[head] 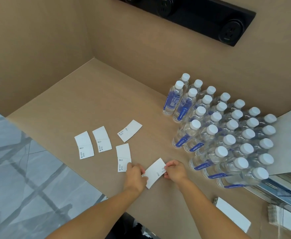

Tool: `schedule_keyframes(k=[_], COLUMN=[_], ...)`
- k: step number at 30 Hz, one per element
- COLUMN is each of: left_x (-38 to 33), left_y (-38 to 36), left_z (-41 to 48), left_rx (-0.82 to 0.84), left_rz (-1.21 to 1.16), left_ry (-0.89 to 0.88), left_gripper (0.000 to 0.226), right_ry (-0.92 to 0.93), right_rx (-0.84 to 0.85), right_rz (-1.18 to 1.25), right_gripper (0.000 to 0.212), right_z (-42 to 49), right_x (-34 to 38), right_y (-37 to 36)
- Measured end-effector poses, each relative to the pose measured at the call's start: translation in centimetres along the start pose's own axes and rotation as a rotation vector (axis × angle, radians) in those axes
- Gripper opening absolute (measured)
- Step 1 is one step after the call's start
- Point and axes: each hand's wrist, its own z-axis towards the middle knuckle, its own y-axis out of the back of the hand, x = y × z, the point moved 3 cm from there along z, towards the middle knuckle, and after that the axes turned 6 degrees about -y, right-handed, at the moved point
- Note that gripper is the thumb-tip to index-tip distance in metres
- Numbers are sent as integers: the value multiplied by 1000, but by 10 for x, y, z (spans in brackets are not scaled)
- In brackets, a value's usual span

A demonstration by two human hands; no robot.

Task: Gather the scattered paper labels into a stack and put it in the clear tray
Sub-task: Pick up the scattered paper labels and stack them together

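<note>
**Five labels out, one in hand**

Dozens of water bottles [227, 128] stood packed together on the brown table [106, 94], the largest mass in view and the landmark here. Left of the bottles, four loose labels [103, 139] lay spread apart, blank sides mostly up. Nearer the person than the bottles, a clear tray [282, 219] appeared to hold a label pile already, though its walls were hard to make out. Just left of the nearest bottles, both hands pinched one label [155, 172]: the left hand [135, 176] gripped its near-left edge, the right hand [175, 171] its far-right edge, fingers closed narrowly on the paper. The risks, in my judgement: thin curled paper could slip or crease, and a careless sweep of the right arm could topple bottles.
</note>
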Motion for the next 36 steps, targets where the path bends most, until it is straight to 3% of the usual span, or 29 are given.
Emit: schedule_keyframes(k=[5, 9, 13, 23, 32, 36], left_x=[5, 7, 13, 25, 36, 46], left_y=[21, 41, 66, 84, 93, 97], left_z=[7, 3, 3, 10, 13, 11], left_rx=[-16, -17, -96, -190, -177, -91], left_rz=[-141, -717, -881, -980, -937, -885], left_ry=[63, 397, 453, 476, 469, 485], left_gripper=[23, 24, 22, 21, 20, 23], right_ry=[26, 60, 82, 152, 138, 163], right_rx=[116, 173, 219, 253, 261, 262], right_rz=[192, 290, 309, 240, 108, 49], right_gripper=[7, 6, 7, 7, 11, 9], right_z=[-8, -16, -22, -31, -22, -22], right_x=[20, 38, 54, 85, 84, 95], right_y=[-1, -11, -23, -36, -51, -62])
